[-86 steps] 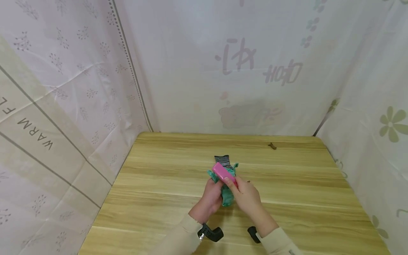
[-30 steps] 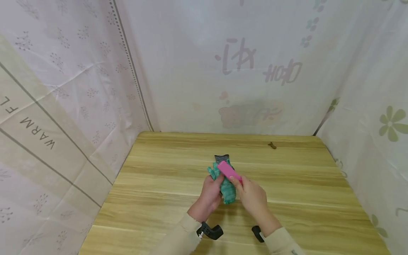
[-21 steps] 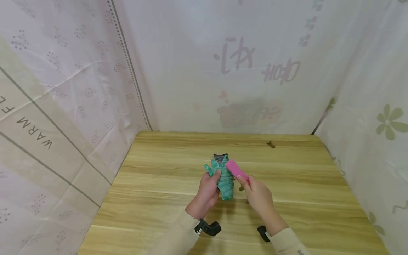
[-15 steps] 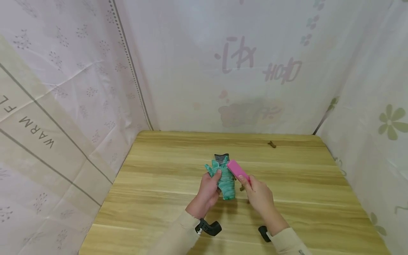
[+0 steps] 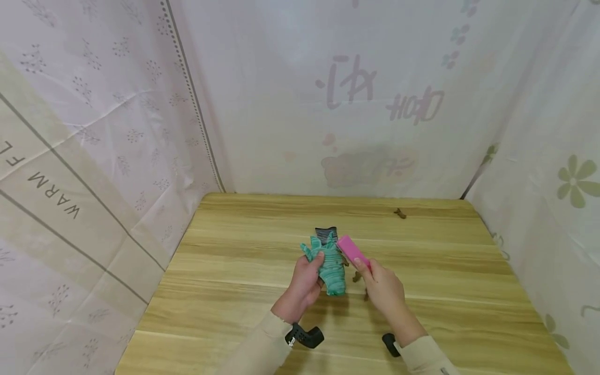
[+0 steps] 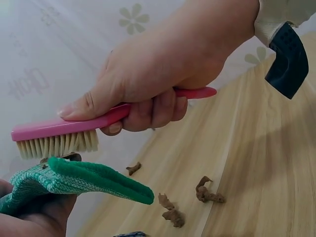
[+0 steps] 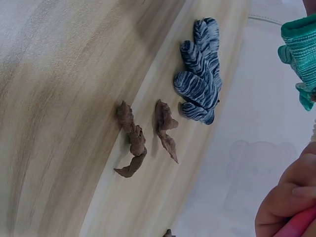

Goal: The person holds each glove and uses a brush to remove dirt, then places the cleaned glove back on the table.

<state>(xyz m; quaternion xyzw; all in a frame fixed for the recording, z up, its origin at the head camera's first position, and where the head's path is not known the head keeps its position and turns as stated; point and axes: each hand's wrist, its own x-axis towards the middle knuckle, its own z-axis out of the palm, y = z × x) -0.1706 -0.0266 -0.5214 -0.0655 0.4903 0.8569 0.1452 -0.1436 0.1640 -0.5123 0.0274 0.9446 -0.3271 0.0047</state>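
A green knitted glove (image 5: 333, 268) is gripped at its left side by my left hand (image 5: 303, 286), thumb on top, above the table. My right hand (image 5: 385, 289) grips a pink brush (image 5: 352, 251) by its handle, thumb along the back. In the left wrist view, pale bristles (image 6: 59, 144) point down just over the glove, and a brown lump (image 6: 69, 157) sits between them and the knit. Whether the bristles touch the glove is unclear. Behind the green glove lies a dark blue-grey knitted glove (image 7: 202, 74) on the table, partly hidden in the head view.
Several brown, clay-like pieces (image 7: 133, 140) lie on the wooden table (image 5: 234, 307) beside the gloves. Another brown piece (image 5: 400, 213) rests near the back edge. Printed curtains (image 5: 281, 104) enclose the table at the back and both sides.
The brush has moved rightward from across the green glove to its right edge. The green glove has turned to show more of its flat side, and brown pieces near the right hand have come into view.
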